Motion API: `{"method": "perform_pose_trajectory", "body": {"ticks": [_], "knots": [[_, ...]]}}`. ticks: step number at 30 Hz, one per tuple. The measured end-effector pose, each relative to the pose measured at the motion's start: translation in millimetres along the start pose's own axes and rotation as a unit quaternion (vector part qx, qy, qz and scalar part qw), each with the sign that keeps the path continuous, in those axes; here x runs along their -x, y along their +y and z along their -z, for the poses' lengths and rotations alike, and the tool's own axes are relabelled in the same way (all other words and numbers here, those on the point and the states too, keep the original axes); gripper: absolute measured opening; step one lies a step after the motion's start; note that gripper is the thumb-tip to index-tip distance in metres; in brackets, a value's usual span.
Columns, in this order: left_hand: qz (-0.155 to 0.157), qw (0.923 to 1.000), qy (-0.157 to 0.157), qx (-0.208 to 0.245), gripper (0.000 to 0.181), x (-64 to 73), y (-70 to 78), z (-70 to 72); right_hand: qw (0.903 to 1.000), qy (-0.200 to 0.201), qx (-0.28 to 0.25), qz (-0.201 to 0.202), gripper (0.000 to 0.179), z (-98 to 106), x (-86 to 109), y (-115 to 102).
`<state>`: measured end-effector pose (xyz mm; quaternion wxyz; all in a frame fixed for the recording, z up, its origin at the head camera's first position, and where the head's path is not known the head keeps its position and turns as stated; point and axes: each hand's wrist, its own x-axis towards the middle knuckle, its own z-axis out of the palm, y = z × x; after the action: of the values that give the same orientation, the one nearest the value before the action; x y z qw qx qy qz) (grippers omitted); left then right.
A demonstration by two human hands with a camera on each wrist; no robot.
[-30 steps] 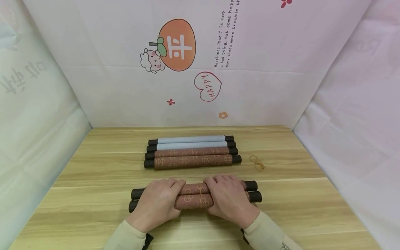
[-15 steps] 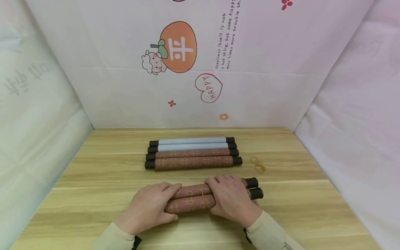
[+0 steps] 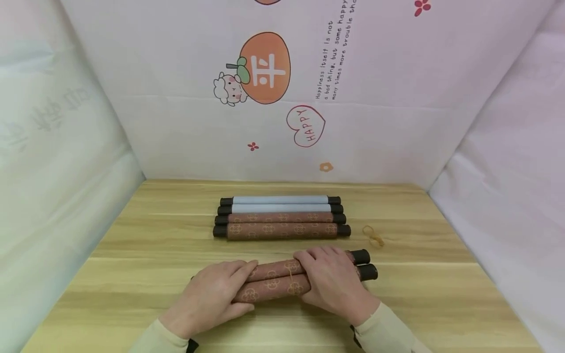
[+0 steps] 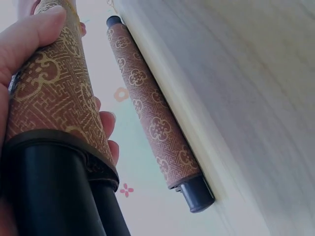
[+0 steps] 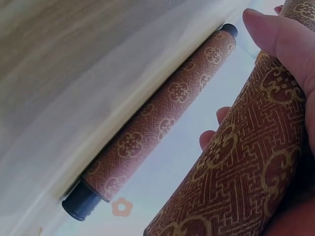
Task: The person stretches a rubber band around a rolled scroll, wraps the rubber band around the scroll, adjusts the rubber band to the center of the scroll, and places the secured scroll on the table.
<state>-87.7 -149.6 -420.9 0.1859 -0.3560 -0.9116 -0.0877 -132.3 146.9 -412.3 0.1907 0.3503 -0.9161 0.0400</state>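
Note:
Two brown patterned hanging scrolls [image 3: 271, 283], rolled up with dark end knobs, lie side by side in the head view. A thin yellowish band [image 3: 291, 275] runs across them near the middle. My left hand [image 3: 209, 294] grips the pair at its left end and hides most of the knobs there. Nearer the right end, my right hand [image 3: 334, 282] holds both rolls, and their right knobs show beyond it. In the left wrist view the thumb [image 4: 51, 24] presses on the brocade, with fingertips behind it. Whether the pair touches the table is hard to tell.
Behind the hands, two brown scrolls [image 3: 282, 230] and two pale blue scrolls [image 3: 280, 200] lie in a close row on the wooden table [image 3: 110, 274]. Loose yellowish bands [image 3: 374, 238] lie to their right. Printed white cloth [image 3: 185, 137] walls in the back and both sides.
My left hand has slid left along the pair and now covers its left knobs. The pair has become slanted, its right end farther back. The head view has turned slightly left.

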Motion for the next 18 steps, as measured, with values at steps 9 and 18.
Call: {"method": "perform_pose_trajectory", "body": {"ticks": [9, 18], "knots": [[0.021, 0.9997, -0.006, -0.006, 0.081, 5.5, -2.9, 4.8, 0.9999, 0.009, 0.001, -0.006, 0.072, 6.4, 0.7, 4.2], [0.065, 0.9974, 0.004, -0.031, 0.08, 21.0, -20.9, 18.3, 0.998, 0.061, -0.01, -0.005, 0.084, 11.4, 0.2, 16.6]]}}
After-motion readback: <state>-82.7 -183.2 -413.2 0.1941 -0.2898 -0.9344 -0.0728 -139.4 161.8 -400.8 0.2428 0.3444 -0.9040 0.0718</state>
